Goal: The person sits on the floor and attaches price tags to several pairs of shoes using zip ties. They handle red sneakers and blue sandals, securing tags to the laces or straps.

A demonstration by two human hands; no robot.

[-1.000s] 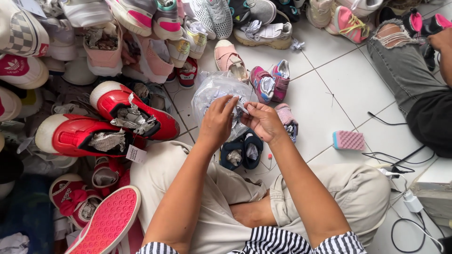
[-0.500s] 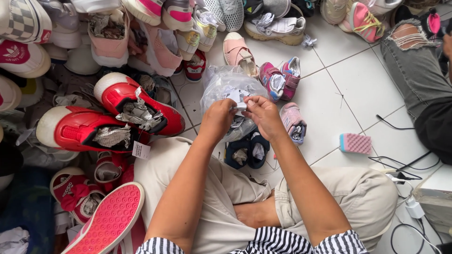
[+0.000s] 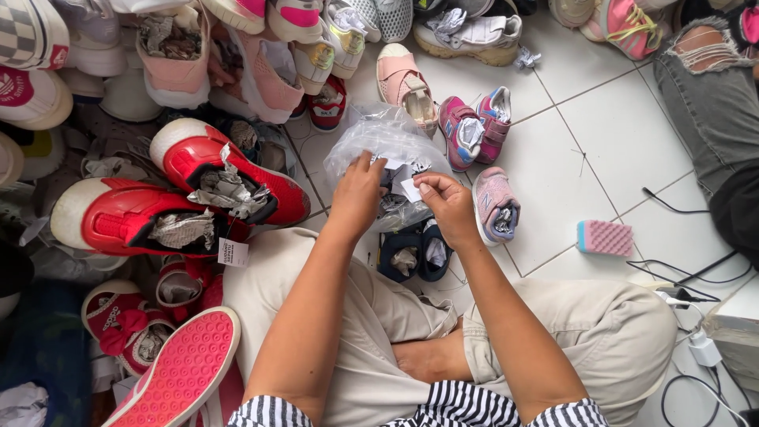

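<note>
My left hand (image 3: 357, 196) and my right hand (image 3: 447, 205) both grip a clear plastic bag (image 3: 379, 142) held over my lap, with small dark items and white tags inside it. Just below the bag a pair of small navy shoes (image 3: 415, 255) stuffed with paper rests by my knee. A pink-grey toddler sneaker (image 3: 496, 205) lies right of my right hand. I sit cross-legged in beige trousers on the white tiled floor.
A pair of red sneakers (image 3: 190, 198) stuffed with paper lies at left among piles of shoes. Pink and magenta kids' shoes (image 3: 474, 126) sit ahead. A pink sponge (image 3: 605, 237) and black cables lie at right. Another person's leg in ripped grey jeans (image 3: 711, 103) is upper right.
My hands stay on the bag, working at its contents with small finger shifts. The view has drifted slightly downward.
</note>
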